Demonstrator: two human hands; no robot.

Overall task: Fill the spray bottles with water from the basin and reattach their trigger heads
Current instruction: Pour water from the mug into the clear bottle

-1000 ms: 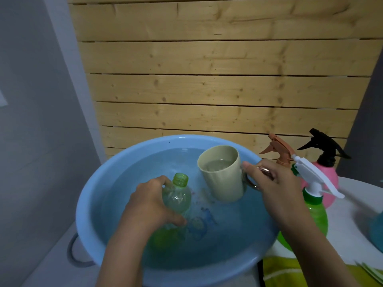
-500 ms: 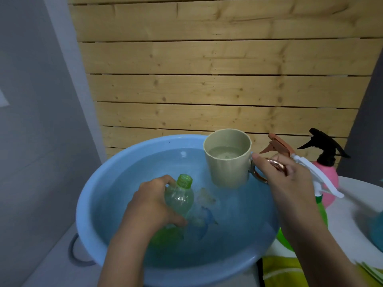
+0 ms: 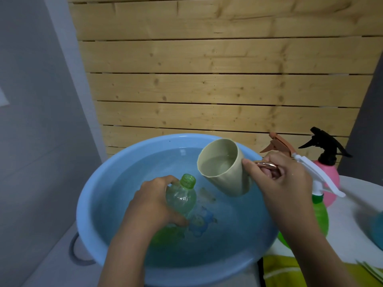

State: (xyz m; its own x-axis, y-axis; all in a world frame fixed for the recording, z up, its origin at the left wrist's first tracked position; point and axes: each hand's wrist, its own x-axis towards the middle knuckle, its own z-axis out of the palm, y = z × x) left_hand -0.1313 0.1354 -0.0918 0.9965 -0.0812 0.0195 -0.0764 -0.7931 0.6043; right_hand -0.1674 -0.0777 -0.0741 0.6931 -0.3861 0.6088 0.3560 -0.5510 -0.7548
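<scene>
The left hand (image 3: pixel 153 201) curls round the capless green bottle (image 3: pixel 182 196), which stands in the blue basin's (image 3: pixel 91 204) water. At its two o'clock the right hand (image 3: pixel 277 179) grips the beige cup's (image 3: pixel 224 175) handle; the cup holds water and is tipped toward the bottle.

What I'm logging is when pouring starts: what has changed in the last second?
The right hand lifted the beige mug, held by its handle, up out of the water in the basin and tilted its mouth toward the green bottle; no pour shows yet. The left hand grips that bottle as before, standing in the basin. The spray bottles at right are unmoved.
</scene>
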